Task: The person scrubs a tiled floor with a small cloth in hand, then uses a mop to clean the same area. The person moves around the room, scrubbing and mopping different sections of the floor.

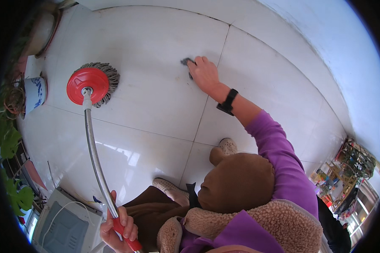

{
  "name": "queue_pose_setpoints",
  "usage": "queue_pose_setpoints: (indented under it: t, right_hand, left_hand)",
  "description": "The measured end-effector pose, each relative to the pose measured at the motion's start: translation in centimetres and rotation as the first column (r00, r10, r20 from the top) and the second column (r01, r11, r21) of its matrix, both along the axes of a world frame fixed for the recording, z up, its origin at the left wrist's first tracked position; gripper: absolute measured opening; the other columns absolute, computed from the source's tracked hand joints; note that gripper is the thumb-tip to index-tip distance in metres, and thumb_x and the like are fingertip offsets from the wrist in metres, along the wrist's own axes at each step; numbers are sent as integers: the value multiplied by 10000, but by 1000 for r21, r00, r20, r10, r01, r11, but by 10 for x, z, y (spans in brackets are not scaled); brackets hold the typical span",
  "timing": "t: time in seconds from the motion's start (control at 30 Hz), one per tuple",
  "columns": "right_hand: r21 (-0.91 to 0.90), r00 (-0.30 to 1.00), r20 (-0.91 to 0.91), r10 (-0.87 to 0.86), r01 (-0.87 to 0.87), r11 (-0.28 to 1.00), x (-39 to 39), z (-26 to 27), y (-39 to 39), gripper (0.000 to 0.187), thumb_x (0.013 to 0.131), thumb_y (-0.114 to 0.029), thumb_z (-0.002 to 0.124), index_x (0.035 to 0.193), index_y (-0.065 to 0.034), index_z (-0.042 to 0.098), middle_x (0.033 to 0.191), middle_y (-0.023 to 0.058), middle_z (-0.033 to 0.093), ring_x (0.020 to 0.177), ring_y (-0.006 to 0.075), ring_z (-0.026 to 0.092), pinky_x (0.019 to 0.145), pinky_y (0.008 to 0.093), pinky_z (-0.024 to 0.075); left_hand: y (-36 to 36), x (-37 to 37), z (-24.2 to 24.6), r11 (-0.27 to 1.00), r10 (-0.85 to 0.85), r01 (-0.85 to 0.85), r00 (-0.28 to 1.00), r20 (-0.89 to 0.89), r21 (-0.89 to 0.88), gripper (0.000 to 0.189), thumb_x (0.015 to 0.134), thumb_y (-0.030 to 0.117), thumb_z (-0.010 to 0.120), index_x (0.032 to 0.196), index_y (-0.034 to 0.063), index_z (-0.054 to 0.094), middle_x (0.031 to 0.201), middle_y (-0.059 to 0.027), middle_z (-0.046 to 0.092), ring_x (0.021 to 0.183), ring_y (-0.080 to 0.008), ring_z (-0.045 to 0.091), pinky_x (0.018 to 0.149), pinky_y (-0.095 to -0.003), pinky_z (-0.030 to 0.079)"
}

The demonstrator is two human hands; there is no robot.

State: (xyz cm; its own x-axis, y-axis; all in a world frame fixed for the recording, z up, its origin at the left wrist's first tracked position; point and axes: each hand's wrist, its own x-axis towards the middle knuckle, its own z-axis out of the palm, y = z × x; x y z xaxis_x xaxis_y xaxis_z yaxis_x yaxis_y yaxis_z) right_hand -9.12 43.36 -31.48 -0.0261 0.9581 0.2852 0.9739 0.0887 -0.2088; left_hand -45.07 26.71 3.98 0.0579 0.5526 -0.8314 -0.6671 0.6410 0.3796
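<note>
My left hand [122, 223] is wrapped around the red grip of a mop pole [96, 151]. The pole is metal and runs up to a round string mop head [88, 85] with a red plate and grey strands on the white tiled floor [145, 104]. My right hand [205, 72], below a black wristwatch, reaches down to the floor with fingers closed around a dark grey fibrous wad [187, 61]. The fingers partly hide the wad, so its exact kind is unclear. A few small dark and brownish marks lie on the tile beside that hand.
A blue-and-white flowerpot [35, 93] and another large pot [42, 33] stand at the left, with green leaves [20, 196] below. A grey-and-white appliance [65, 221] with a white cord is lower left. A wall [323, 41] borders the right; a cluttered stand [338, 183] is lower right.
</note>
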Motion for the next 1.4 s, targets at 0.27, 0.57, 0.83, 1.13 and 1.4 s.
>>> queue_pose_setpoints:
  t: [0.27, 0.57, 0.83, 1.13, 1.4]
  right_hand:
    - [-23, 988, 34, -149, 149, 989, 0, 18, 0, 116, 769, -96, 609, 878, -71, 638, 841, 89, 549, 844, 273, 573, 620, 382, 504]
    - [20, 991, -37, -128, 129, 992, 19, -1, 7, 119, 827, -140, 630, 941, -119, 657, 831, 104, 529, 826, 301, 555, 614, 416, 489]
    - [-9, 976, -145, 165, -168, 986, -28, 12, -65, 135, 805, -105, 608, 938, -82, 613, 811, 96, 504, 804, 282, 530, 601, 406, 462]
    - [-142, 938, -81, 337, -346, 928, -32, 0, -54, 164, 783, -79, 580, 945, -73, 608, 876, 82, 521, 850, 258, 529, 642, 382, 468]
    - [-95, 995, -59, 75, -81, 992, -23, 22, -11, 91, 828, -82, 554, 905, -77, 602, 835, 95, 553, 845, 272, 542, 661, 414, 459]
  left_hand:
    - [-1, -9, 1, 1000, -7, 7, 1000, -14, 11, 647, 896, 174, 437, 1485, 43, 204, 741, -106, 470, 438, -142, 436, 365, -271, 437]
    - [-5, -8, 1, 999, -1, 1, 1000, 6, 42, 659, 887, 179, 440, 1484, 39, 199, 739, -97, 466, 441, -130, 435, 363, -250, 437]
    - [-6, -8, 0, 999, -13, 13, 1000, 8, 37, 676, 894, 170, 432, 1497, 40, 156, 743, -105, 453, 448, -137, 430, 363, -269, 414]
    - [-6, 0, 0, 998, 38, -38, 999, 10, 40, 682, 851, 161, 456, 1470, -1, 221, 715, -115, 454, 416, -152, 418, 341, -273, 421]
    - [-11, 13, -2, 994, 97, -96, 995, -17, 42, 677, 856, 161, 452, 1474, 12, 219, 702, -112, 452, 407, -144, 419, 338, -273, 426]
